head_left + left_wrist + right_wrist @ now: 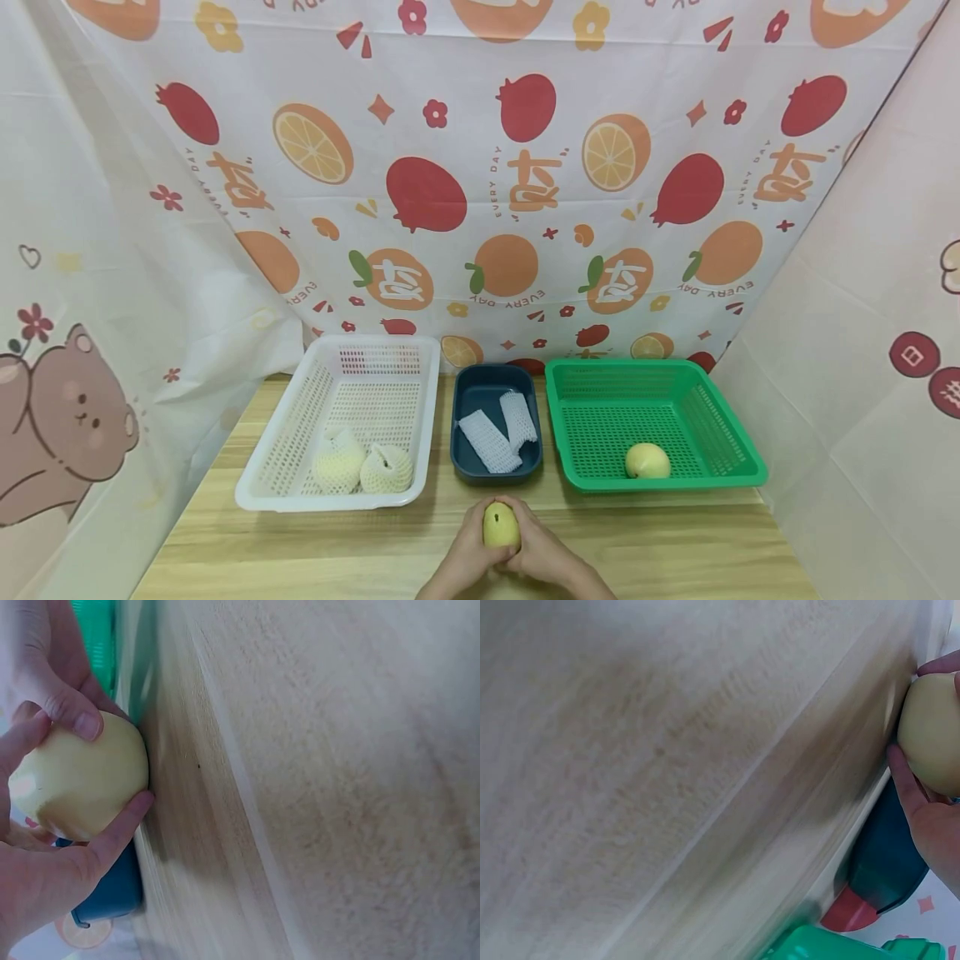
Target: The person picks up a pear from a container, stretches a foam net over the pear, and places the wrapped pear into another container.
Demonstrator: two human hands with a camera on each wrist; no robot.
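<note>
Between both hands, at the front of the table, is a yellow pear with its dark stem facing up. My left hand grips its left side and my right hand its right, fingers curved around it. In the left wrist view the bare skin of the pear shows, with the right thumb pressed on it. The right wrist view shows part of the pear close to the tabletop, with the right hand against it; its far side is cut off by the frame.
A white basket at left holds two fruits in foam nets. The dark blue tray in the middle contains two loose foam nets. At right, a green basket has one bare pale-yellow fruit. Printed curtains surround the table.
</note>
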